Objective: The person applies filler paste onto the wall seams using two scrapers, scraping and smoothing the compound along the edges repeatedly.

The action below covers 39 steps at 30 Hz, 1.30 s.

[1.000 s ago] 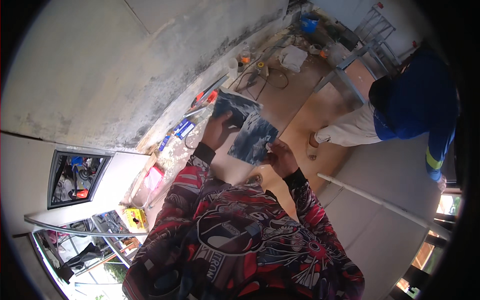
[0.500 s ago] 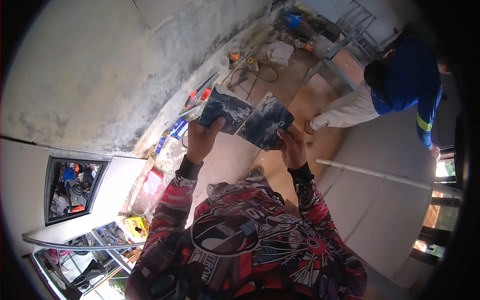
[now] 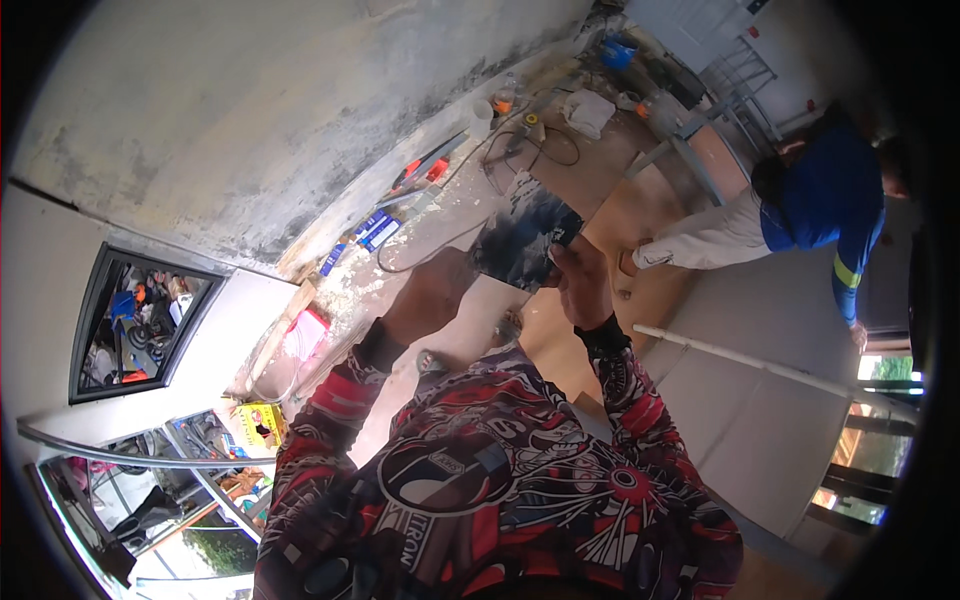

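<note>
A dark, roughly rectangular sheet [image 3: 525, 232] with whitish dusty smears, much like sandpaper, is held up in front of me. My right hand [image 3: 582, 283] grips its right edge, thumb on top of the face. My left hand [image 3: 432, 295] is at the sheet's left edge, smeared by motion. Its fingers are not clear, so I cannot tell whether it grips this sheet or something behind it. Only one sheet shows.
Blue boxes [image 3: 378, 230] lie by the stained wall. A cabled tool [image 3: 517, 138] and white cloth [image 3: 589, 113] are on the floor ahead. A person in blue [image 3: 820, 195] bends at right, beside a pale panel [image 3: 770, 405]. A dark-framed opening [image 3: 88, 335] is at left.
Half a second ago each hand held a separate dark sheet. Now a single sheet shows, in my right hand, and my left hand has moved right and down toward it. The view has shifted slightly.
</note>
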{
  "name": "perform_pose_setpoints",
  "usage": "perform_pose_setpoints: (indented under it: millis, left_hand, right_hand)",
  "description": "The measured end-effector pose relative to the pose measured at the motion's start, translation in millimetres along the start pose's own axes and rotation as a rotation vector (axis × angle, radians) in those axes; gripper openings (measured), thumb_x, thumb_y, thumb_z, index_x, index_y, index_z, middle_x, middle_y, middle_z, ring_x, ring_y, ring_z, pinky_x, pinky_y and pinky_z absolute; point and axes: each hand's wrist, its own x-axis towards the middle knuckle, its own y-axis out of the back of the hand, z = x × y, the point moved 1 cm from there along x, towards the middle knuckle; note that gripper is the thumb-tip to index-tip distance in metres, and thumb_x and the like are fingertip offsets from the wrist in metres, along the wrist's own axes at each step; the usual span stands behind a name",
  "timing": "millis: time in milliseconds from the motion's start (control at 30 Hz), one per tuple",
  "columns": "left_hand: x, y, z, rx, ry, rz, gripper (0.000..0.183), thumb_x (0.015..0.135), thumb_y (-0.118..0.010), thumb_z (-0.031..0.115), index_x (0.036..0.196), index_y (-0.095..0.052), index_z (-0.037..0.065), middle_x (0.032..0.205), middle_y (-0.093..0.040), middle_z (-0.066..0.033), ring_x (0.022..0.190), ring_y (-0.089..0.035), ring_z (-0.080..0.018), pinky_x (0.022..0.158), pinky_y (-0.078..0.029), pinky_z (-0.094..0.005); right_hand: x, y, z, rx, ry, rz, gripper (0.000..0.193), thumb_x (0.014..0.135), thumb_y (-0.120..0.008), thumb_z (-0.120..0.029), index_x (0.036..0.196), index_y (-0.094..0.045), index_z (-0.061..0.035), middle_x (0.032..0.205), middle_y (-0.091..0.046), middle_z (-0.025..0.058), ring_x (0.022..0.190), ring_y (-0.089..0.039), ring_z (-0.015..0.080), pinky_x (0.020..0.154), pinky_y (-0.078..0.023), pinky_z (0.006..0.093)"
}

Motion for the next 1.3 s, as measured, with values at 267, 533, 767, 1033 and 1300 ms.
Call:
perform_pose_setpoints:
  millis: [267,533,767,1033,1300]
  left_hand:
    - [-48.3,13.8,-59.9,0.023,0.544,0.285,0.021,0.092,-0.062,0.009,0.11,-0.065,-0.002,0.101,-0.067,-0.0207,0.08,-0.07,-0.0292,0.063,-0.053,-0.0413]
    - [-43.0,37.5,-17.6,-1.059,0.659,0.446,0.03,0.092,-0.063,0.007,0.121,-0.063,-0.001,0.104,-0.071,-0.0088,0.083,-0.073,-0.0194,0.063,-0.067,-0.0393]
    - [-43.0,17.9,-44.4,-0.392,0.375,0.474,0.025,0.09,-0.063,0.0,0.114,-0.067,0.0,0.102,-0.069,-0.0084,0.088,-0.072,-0.019,0.063,-0.062,-0.0307]
    - [-32.3,22.5,-41.5,-0.739,0.49,0.484,0.022,0.091,-0.059,-0.005,0.112,-0.067,-0.001,0.098,-0.066,-0.0063,0.088,-0.069,-0.0153,0.071,-0.058,-0.0306]
    - [-15.0,61.6,-27.2,-1.064,0.506,0.581,0.02,0.098,-0.059,0.012,0.115,-0.063,0.001,0.096,-0.07,-0.0052,0.082,-0.069,-0.0148,0.071,-0.057,-0.0297]
  right_hand:
    - [47.8,-32.3,-7.8,-0.091,0.028,-0.067,0.027,0.104,-0.05,-0.012,0.125,-0.063,-0.0001,0.092,-0.062,-0.0018,0.076,-0.061,0.0058,0.071,-0.058,0.0255]
    - [67.3,-57.2,17.4,-0.095,-0.025,-0.025,0.026,0.106,-0.05,-0.018,0.124,-0.06,-0.0026,0.084,-0.06,0.0002,0.071,-0.061,0.0086,0.066,-0.054,0.0289]
    - [54.2,-69.4,24.7,-0.864,0.44,-0.292,0.03,0.104,-0.05,-0.013,0.13,-0.055,0.0009,0.074,-0.058,0.0211,0.07,-0.062,0.039,0.064,-0.046,0.0471]
    - [42.3,-55.2,6.9,-1.121,0.413,-0.544,0.033,0.101,-0.052,-0.012,0.132,-0.05,0.0008,0.089,-0.064,0.0286,0.083,-0.062,0.0488,0.071,-0.048,0.0569]
    - [49.8,-13.9,19.9,-1.312,0.403,-0.579,0.026,0.1,-0.055,-0.018,0.119,-0.057,-0.0008,0.079,-0.066,0.0239,0.07,-0.063,0.0459,0.065,-0.05,0.055]
